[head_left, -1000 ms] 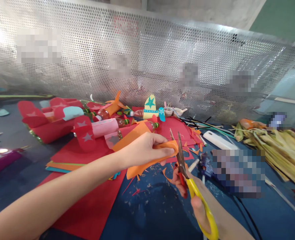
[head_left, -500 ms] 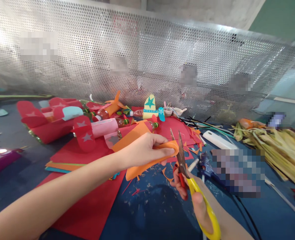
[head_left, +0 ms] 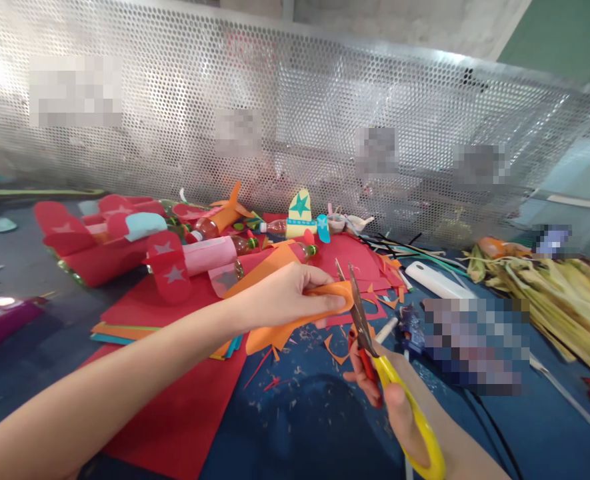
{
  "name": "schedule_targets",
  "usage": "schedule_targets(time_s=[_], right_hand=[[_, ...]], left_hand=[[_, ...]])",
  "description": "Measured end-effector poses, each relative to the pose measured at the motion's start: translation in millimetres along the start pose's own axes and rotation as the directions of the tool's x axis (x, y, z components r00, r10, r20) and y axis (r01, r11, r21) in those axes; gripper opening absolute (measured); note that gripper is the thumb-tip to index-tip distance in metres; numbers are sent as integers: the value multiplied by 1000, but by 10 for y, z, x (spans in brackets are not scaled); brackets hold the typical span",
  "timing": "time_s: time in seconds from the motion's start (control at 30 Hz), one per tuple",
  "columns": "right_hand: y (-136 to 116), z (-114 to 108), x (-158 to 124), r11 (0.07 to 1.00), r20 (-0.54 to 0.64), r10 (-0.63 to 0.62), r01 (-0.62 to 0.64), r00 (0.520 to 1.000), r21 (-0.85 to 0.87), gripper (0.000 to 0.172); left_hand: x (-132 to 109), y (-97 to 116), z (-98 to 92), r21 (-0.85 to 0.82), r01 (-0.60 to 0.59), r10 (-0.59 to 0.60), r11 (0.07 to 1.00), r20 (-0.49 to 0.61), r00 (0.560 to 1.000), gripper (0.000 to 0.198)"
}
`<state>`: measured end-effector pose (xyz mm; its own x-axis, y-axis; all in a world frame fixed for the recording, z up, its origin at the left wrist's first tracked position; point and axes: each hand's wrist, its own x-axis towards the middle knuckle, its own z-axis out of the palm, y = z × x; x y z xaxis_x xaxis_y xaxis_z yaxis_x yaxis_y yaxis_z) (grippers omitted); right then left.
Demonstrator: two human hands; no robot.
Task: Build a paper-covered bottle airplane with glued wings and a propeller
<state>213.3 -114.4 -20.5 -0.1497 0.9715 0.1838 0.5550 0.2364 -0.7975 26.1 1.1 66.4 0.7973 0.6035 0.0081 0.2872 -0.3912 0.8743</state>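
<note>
My left hand (head_left: pixel 302 297) pinches a folded orange sheet (head_left: pixel 275 332), thumb on top, over the middle of the table. In my right hand (head_left: pixel 399 393) is a pair of scissors (head_left: pixel 361 320) with a yellow and a red handle. Thumb and fingers are through the loops. The blades point away from me and stand slightly apart, right at the folded edge of the orange sheet. Under and left of my left arm lie red sheets (head_left: pixel 175 413). Small orange scraps (head_left: pixel 335 350) are scattered beneath the scissors.
Paper-wrapped plastic bottles with stars, one of them pink (head_left: pixel 209 255), stand behind my left hand. A perforated metal screen (head_left: pixel 315 107) rises at the back. Right are a glue gun (head_left: pixel 415 333), a white tool (head_left: pixel 437 280) and dried husks (head_left: pixel 549 300).
My left hand and the orange sheet have shifted slightly left. The scissor blades have come closer together and moved a little left at the sheet's edge.
</note>
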Motion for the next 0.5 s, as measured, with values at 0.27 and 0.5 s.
schedule_targets(time_s=[0.27, 0.5], right_hand=[[-109, -53, 35, 985, 46, 49, -56, 998, 166, 72], [-129, -56, 22, 976, 53, 59, -69, 997, 205, 68]], left_hand=[[3, 22, -63, -78, -53, 57, 996, 48, 997, 20], [-2, 24, -62, 263, -125, 179, 957, -193, 965, 26]])
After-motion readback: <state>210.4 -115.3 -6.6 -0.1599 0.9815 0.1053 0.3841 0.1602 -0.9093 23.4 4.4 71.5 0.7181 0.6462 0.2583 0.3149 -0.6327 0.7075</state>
